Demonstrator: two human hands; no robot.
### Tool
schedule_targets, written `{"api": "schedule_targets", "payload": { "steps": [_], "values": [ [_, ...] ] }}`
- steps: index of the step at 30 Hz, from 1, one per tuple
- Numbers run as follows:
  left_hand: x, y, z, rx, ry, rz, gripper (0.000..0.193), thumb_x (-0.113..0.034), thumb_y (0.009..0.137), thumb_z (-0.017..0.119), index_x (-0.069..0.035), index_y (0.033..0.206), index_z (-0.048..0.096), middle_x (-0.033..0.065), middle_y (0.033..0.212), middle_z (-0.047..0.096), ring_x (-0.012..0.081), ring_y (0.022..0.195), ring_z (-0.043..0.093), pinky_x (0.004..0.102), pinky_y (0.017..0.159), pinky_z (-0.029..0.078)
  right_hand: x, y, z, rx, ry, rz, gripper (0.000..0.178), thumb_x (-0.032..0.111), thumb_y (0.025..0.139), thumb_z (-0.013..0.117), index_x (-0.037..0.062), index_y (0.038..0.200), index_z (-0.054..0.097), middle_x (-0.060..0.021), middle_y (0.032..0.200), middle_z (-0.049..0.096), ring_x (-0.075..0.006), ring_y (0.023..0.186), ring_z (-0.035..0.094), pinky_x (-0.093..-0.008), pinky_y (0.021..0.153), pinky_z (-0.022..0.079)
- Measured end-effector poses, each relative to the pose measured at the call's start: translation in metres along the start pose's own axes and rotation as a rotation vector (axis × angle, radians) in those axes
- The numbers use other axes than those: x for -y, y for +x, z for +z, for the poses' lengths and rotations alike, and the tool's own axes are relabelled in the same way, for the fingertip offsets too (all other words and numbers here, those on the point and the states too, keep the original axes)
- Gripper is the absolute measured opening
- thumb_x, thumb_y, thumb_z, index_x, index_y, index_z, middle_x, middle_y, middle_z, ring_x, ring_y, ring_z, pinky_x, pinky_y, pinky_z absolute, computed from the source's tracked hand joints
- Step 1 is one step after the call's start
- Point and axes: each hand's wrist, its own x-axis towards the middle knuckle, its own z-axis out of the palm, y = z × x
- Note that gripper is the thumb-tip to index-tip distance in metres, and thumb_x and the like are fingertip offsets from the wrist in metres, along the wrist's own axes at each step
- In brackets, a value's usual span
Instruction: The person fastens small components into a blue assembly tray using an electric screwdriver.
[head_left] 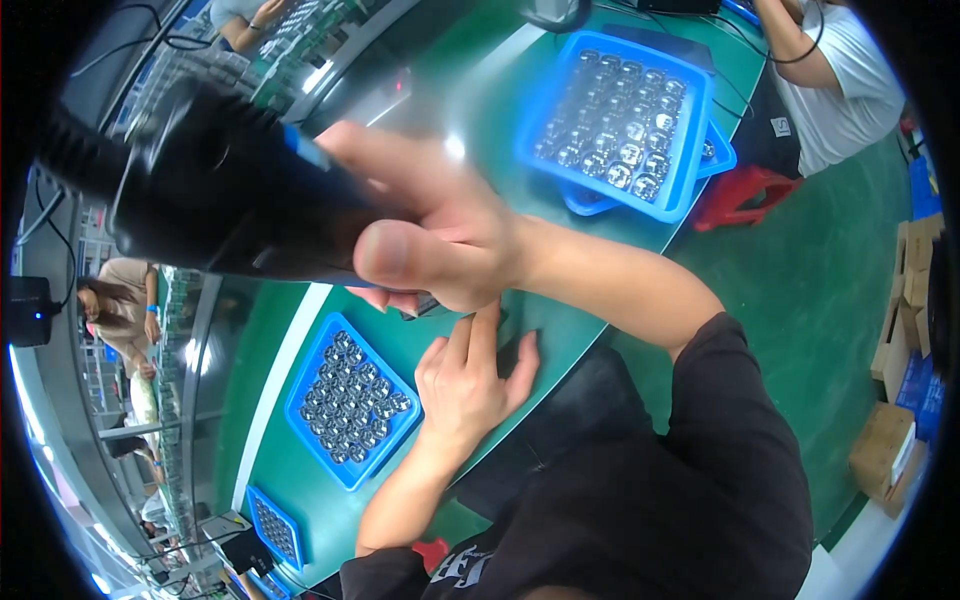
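High and close to the camera, my right hand (440,225) is closed round a bulky black device (240,190) with a blue patch and a ribbed cable sleeve; its exact kind does not show. The hand is partly smeared by motion. Below it, my left hand (468,385) rests on the green tabletop (350,520) with its fingers stretched out and thumb apart. A small dark object shows partly near its fingertips, mostly hidden behind my right hand. Just left of my left hand lies a blue tray (352,482) of shiny, clear round parts (345,395).
Stacked blue trays (672,205) with similar parts stand at the far right of the table. Another small blue tray (290,560) lies at lower left. A red stool (745,200) and a seated person (840,100) are beyond. Cardboard boxes (880,450) stand at right.
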Motion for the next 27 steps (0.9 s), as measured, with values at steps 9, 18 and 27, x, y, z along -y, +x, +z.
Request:
{"api": "schedule_targets", "payload": {
  "steps": [9, 18, 27],
  "values": [
    [0.001, -0.001, 0.005, -0.051, -0.001, -0.008, 0.068, -0.017, 0.078, 0.080, 0.004, 0.138, 0.055, 0.0128, 0.100, 0.070, 0.0199, 0.056, 0.060, 0.0317, 0.054, 0.050, -0.001, 0.007, -0.003, 0.134, -0.041, 0.008, 0.050, 0.045, 0.102, 0.063, 0.0011, 0.125, 0.054, -0.0001, 0.060, 0.058, -0.0060, 0.046, 0.055, -0.0206, 0.042, 0.042],
    [-0.003, 0.000, 0.003, -0.068, 0.081, 0.001, 0.063, -0.020, 0.078, 0.079, 0.007, 0.132, 0.060, 0.0173, 0.108, 0.070, 0.0241, 0.062, 0.066, 0.0317, 0.054, 0.053, 0.006, 0.014, 0.006, -0.072, -0.161, 0.215, 0.057, 0.053, 0.100, 0.063, 0.0031, 0.127, 0.055, -0.0018, 0.058, 0.057, -0.0086, 0.047, 0.056, -0.0244, 0.044, 0.043],
    [-0.006, 0.000, -0.002, -0.055, 0.115, -0.021, 0.064, -0.023, 0.078, 0.079, 0.004, 0.133, 0.061, 0.0145, 0.111, 0.069, 0.0215, 0.060, 0.066, 0.0298, 0.053, 0.052, 0.007, 0.008, 0.007, -0.099, -0.187, 0.224, 0.067, 0.059, 0.099, 0.060, -0.0010, 0.127, 0.053, -0.0013, 0.061, 0.056, -0.0083, 0.050, 0.056, -0.0236, 0.045, 0.044]
  ]
}}
